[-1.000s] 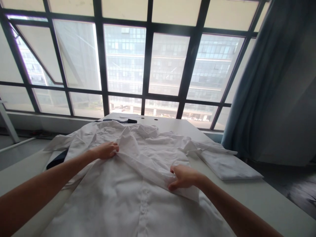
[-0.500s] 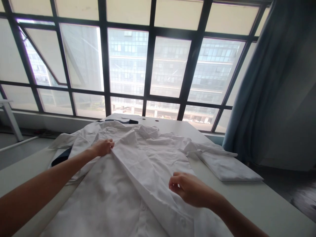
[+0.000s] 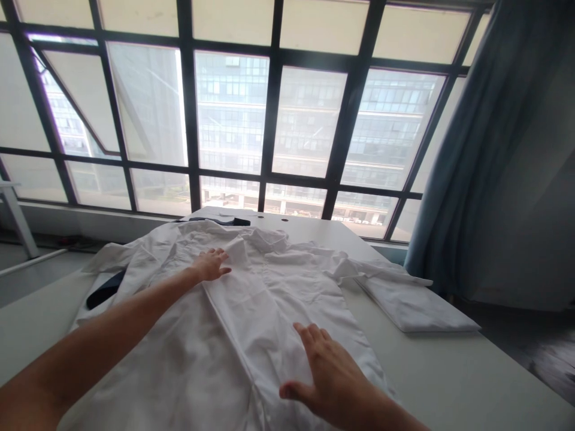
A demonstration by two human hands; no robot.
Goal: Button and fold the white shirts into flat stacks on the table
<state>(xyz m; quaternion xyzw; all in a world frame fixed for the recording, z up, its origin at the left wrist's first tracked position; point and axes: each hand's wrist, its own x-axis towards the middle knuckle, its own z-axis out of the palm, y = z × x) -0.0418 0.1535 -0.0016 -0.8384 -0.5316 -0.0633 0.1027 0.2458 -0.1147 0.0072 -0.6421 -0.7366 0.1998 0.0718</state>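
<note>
A white button-up shirt [image 3: 265,305] is spread over the table, its collar [image 3: 269,238] toward the window and its sleeves out to both sides. Fingers spread, my left hand [image 3: 210,264] lies on the upper front of the shirt, near a long fold. Lower down, my right hand [image 3: 326,371] is over the shirt's right side with thumb and fingers apart. Whether its palm presses on the cloth I cannot tell. Neither hand holds anything.
A folded white garment [image 3: 417,308] lies on the white table [image 3: 431,371] at the right, partly under a sleeve. Dark items [image 3: 105,290] show by the left sleeve and beyond the collar. A blue-grey curtain [image 3: 453,179] hangs right of the large window [image 3: 233,120].
My left hand has let go of the shirt's front edge, spread its fingers and shifted right. My right hand has opened from a curl and come lower. The raised front panel now lies flatter.
</note>
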